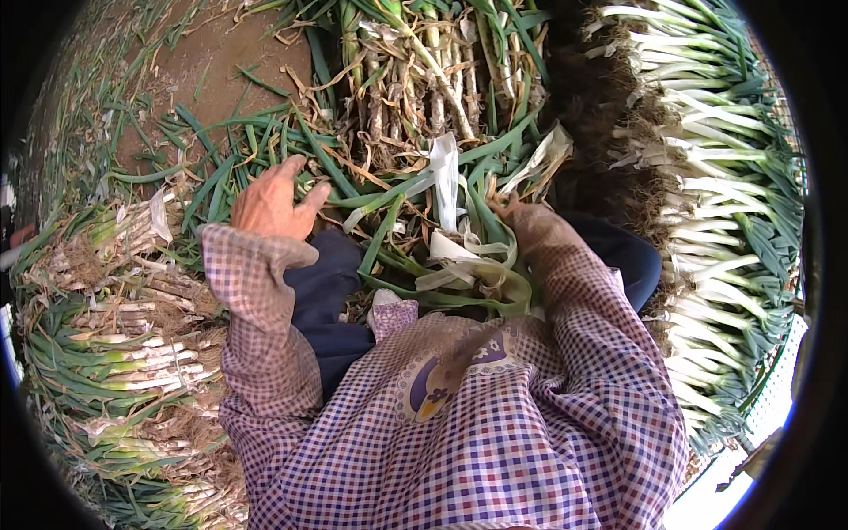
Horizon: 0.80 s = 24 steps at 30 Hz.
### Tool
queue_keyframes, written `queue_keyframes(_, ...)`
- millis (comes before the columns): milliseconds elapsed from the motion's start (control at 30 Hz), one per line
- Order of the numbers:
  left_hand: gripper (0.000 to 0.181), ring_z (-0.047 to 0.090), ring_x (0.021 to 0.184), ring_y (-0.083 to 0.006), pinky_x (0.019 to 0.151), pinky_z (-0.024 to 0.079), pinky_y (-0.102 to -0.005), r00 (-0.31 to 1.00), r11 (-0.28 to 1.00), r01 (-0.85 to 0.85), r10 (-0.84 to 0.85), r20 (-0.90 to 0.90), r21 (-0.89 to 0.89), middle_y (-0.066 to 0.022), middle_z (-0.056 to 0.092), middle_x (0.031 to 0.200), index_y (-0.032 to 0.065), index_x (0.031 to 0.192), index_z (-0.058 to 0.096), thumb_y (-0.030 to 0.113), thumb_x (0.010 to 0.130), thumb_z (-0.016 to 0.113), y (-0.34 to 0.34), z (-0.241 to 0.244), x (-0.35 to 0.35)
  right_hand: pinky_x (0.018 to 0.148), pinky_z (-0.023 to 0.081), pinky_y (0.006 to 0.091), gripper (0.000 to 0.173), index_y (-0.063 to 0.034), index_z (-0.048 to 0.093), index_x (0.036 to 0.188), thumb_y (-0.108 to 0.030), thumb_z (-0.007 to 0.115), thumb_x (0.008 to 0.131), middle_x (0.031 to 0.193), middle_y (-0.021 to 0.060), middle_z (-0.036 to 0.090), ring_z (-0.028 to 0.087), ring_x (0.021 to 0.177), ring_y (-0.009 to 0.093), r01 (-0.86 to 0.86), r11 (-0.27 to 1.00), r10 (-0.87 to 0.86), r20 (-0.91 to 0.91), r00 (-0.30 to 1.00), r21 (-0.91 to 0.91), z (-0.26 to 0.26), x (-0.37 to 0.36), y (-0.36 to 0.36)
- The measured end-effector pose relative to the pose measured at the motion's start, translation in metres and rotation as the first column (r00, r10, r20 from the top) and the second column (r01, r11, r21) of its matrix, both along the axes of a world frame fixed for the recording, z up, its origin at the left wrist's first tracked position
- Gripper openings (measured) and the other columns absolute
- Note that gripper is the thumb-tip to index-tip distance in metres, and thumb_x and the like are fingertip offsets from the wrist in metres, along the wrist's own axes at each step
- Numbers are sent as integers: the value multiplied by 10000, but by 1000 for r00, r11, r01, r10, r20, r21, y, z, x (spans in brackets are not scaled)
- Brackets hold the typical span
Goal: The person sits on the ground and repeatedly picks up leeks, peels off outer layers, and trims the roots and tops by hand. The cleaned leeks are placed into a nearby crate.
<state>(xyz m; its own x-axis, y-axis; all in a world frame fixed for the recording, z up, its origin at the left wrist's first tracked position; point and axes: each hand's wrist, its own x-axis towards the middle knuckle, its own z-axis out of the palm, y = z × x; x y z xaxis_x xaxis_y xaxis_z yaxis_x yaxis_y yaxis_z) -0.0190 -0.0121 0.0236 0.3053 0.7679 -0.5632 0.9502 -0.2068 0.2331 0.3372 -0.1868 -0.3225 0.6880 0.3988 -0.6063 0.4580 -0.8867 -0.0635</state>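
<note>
My left hand is over the loose green leaves, its thumb and fingers apart and nothing held between them. My right hand reaches into a heap of peeled leaves beside my right knee; its fingertips are partly hidden, so its hold cannot be told. Between the hands lie a pale stripped leaf and long green leaves. A white leek sheath rests nearer to my lap. Beyond the hands stands a bunch of untrimmed leeks with dry, brown outer leaves.
Cleaned leeks are stacked in a long row on the right, roots towards me. Untrimmed leeks lie in bundles on the left. Leaf scraps cover parts of the brown ground at the upper left.
</note>
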Motion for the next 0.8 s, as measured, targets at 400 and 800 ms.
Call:
queue_keyframes(400, 549, 583, 1014, -322, 879, 453, -417, 989, 988, 119, -110, 94, -100, -179, 566, 1169, 29, 1245, 476, 357, 822, 593, -3, -54, -6, 1021, 335, 445, 899, -114, 419, 1319, -648, 664, 639, 1273, 219, 474, 445, 1192, 351, -301, 847, 523, -783, 337, 437, 69, -325, 109)
queue_keyframes(800, 542, 587, 791, -267, 683, 495, -397, 936, 949, 316, -314, 161, 18, -162, 549, 914, 10, 1260, 447, 337, 849, 581, -39, -17, -20, 975, 387, 456, 1065, -7, 279, 1355, -732, 587, 638, 1321, 233, 380, 442, 1167, 360, -8, 996, 16, 90, 996, -90, 3, -36, -39)
